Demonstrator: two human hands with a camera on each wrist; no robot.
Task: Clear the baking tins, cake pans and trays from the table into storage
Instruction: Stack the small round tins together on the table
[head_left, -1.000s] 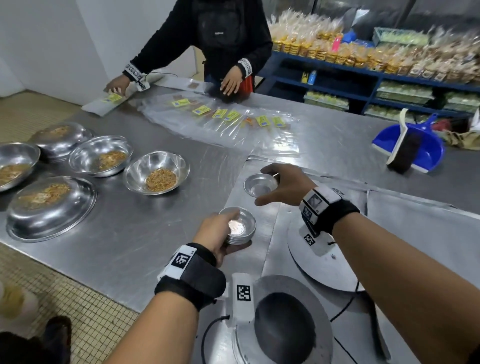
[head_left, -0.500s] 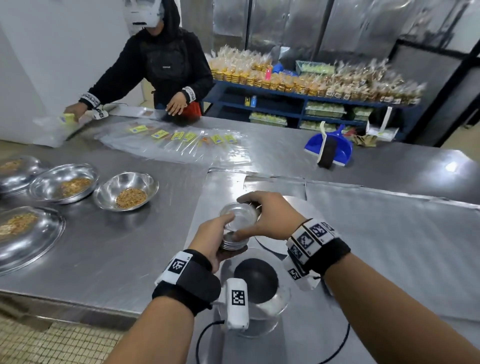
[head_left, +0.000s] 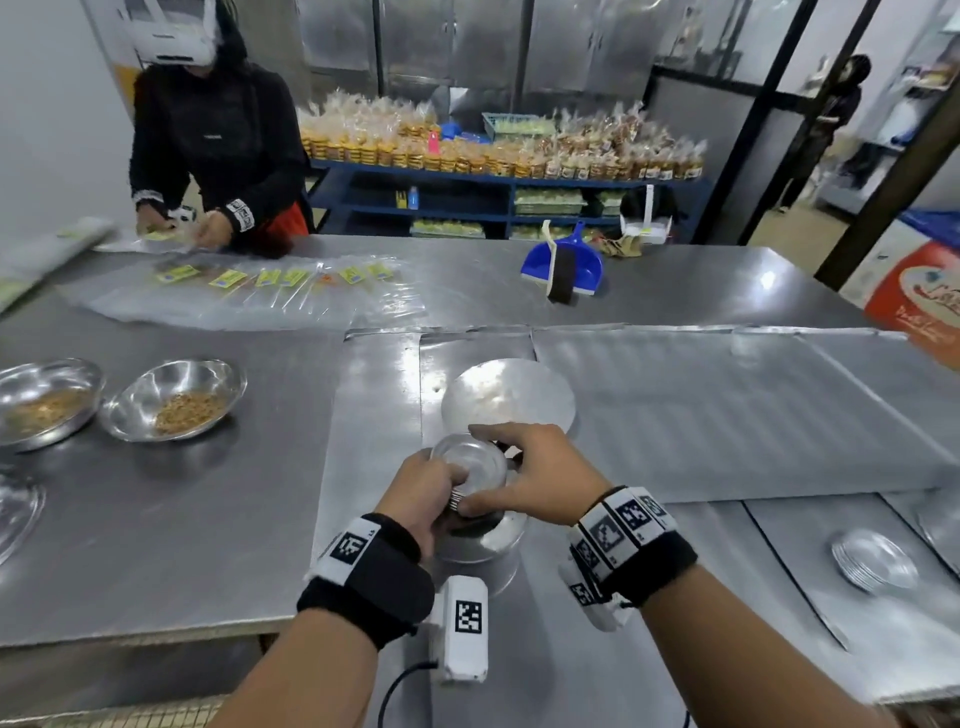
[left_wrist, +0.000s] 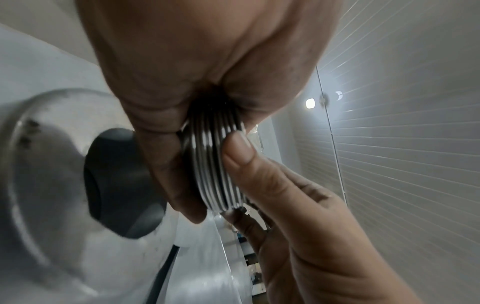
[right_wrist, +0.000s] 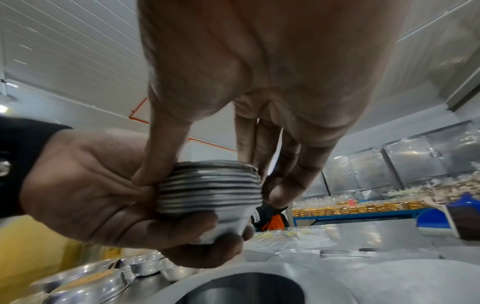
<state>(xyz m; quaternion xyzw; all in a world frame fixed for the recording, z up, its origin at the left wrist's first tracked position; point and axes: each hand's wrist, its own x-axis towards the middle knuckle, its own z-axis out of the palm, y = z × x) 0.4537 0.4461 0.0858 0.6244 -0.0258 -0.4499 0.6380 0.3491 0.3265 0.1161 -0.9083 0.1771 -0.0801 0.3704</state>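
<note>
A: Any writing you can read?

B: Hardly. Square black-and-white code tags sit on both wristbands, and the red carton (head_left: 919, 306) at the far right carries white script too blurred to make out. The yellow labels (head_left: 270, 277) on the clear bags are unreadable as well.

A: And the tins?

B: A stack of small tins (head_left: 470, 467), nested rim over rim, is held above the steel table (head_left: 156, 519). The left hand (head_left: 423, 496) cups it from below, fingers curled round the base; the right hand (head_left: 540, 478) pinches the rims between thumb and fingertips.

A: What lies around it?

B: Directly under the stack is a round pan (head_left: 485, 540) with a dark centre. Another stack of tins (head_left: 872, 564) lies well apart to the right. Two bowls of crumbs (head_left: 171, 397) stand left, a blue dustpan (head_left: 563, 262) far across, where another person (head_left: 218, 150) handles bags.
</note>
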